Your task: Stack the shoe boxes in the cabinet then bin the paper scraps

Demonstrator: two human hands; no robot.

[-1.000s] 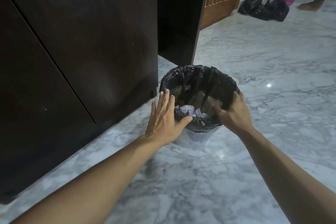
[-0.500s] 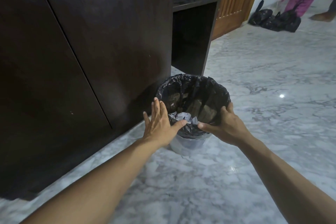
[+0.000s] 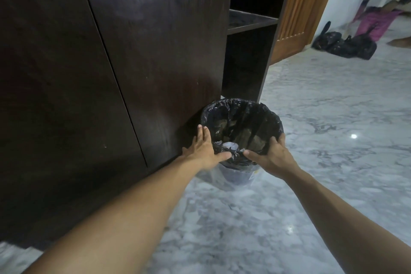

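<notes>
Pressing flat-fingered on the bin's [image 3: 242,118] near-left rim, the left hand [image 3: 205,151]; the right hand [image 3: 270,154] grips its near-right rim beside the cabinet [image 3: 133,51].

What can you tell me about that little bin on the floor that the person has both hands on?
The bin is a small round pail, pale below, standing upright on the marble floor close against the dark cabinet. A crinkled black plastic liner folds over its rim. Inside lie white paper scraps and brownish pieces. The left hand presses its side with straight fingers; the right hand grips the rim.
</notes>
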